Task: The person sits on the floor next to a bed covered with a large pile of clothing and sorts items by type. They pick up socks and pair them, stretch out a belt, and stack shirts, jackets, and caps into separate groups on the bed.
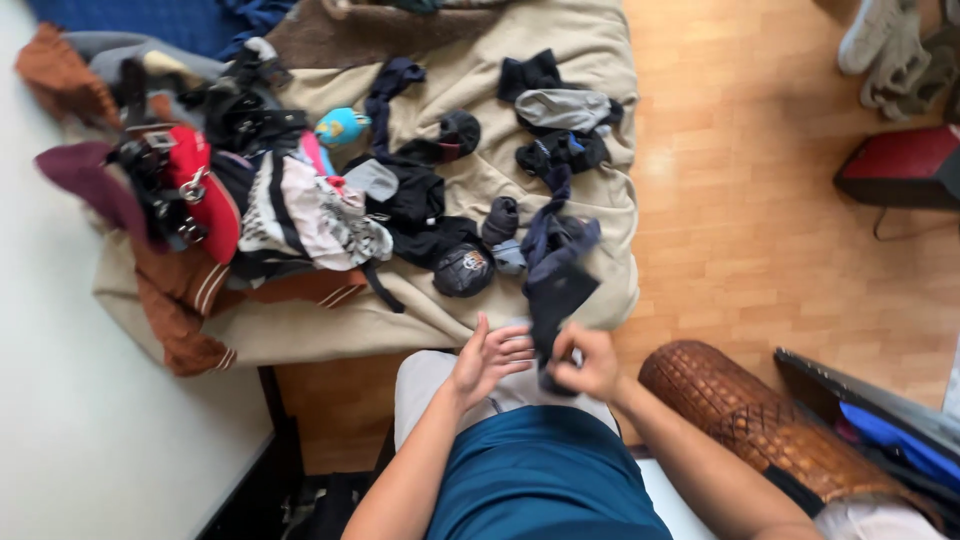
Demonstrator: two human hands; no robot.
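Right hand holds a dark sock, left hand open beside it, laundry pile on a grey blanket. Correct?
Not quite: the blanket is beige, not grey, as the head view shows. The rest stands: right hand holds a dark sock, left hand open beside it, laundry pile on the blanket.

Beige blanket (560, 40), clothes pile (300, 210), woven brown cushion (760, 420), red box (900, 165).

Home bedroom (laundry-strewn bed (600, 60), parquet (760, 260)).

Matt dark knit sock (556, 285), soft cloth, pinched by the right hand (590, 362); beige bed cover (590, 50), matt woven fabric; floor (760, 230), smooth pale wood strips; brown cylinder cushion (770, 425), glossy, woven-textured surface.
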